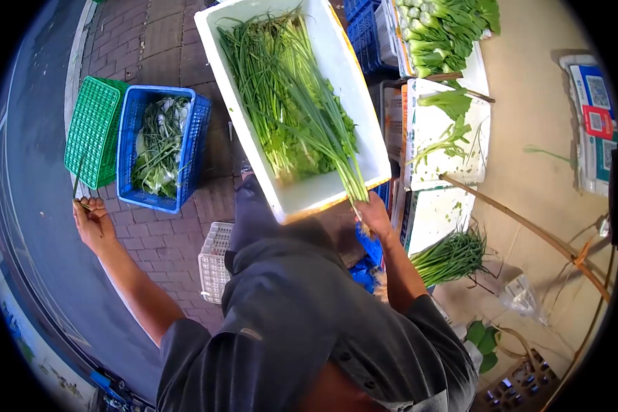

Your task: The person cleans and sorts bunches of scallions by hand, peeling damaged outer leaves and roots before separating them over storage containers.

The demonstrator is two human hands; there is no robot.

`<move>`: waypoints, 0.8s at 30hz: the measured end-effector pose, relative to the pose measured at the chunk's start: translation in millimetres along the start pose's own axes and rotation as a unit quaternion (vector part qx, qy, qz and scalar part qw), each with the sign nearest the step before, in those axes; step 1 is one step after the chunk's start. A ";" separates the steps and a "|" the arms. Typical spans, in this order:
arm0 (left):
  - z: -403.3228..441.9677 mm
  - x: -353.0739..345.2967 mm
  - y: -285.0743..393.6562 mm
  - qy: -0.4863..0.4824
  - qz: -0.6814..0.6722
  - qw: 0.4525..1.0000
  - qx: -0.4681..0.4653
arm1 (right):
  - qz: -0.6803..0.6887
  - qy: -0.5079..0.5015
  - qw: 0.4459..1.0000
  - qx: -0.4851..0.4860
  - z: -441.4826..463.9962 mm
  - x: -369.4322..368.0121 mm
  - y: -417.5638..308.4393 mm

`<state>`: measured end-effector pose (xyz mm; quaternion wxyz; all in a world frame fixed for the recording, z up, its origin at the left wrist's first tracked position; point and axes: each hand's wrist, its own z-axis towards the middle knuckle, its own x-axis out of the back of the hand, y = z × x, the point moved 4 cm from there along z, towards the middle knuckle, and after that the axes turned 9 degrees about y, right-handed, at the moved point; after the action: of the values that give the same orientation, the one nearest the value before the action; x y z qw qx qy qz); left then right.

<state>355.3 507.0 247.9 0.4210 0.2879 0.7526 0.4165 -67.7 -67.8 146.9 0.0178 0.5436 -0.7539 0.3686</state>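
Note:
My right hand (374, 214) is closed round the white root ends of a bunch of green onions (323, 127). Their green tops lie across a white foam box (309, 199) that also holds leafy greens (281, 141). Far out to the left, my left hand (95, 221) pinches a thin dark green leaf strand (77, 180). That hand is below the corner of a green plastic basket (96, 130). Beside the basket stands a blue crate (151, 203) with loose, wilted-looking green leaves (161, 147) and some clear plastic inside.
Bok choy (439, 27) is stacked at the upper right. Leaf scraps lie on white foam lids (453, 130). More green onions (453, 257) rest by my right forearm. A bamboo pole (522, 223) slants across the right side. A white crate (216, 264) stands on the brick paving (154, 244).

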 end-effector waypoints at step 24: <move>-330.5 -147.0 -367.7 -0.245 0.110 0.767 0.583 | 0.285 -0.001 0.958 -0.013 -72.0 -65.6 -35.3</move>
<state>106.6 85.6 84.9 0.2933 0.6512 0.6852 -0.1430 -38.4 21.6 190.2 -0.0812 0.3063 -0.8823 0.3481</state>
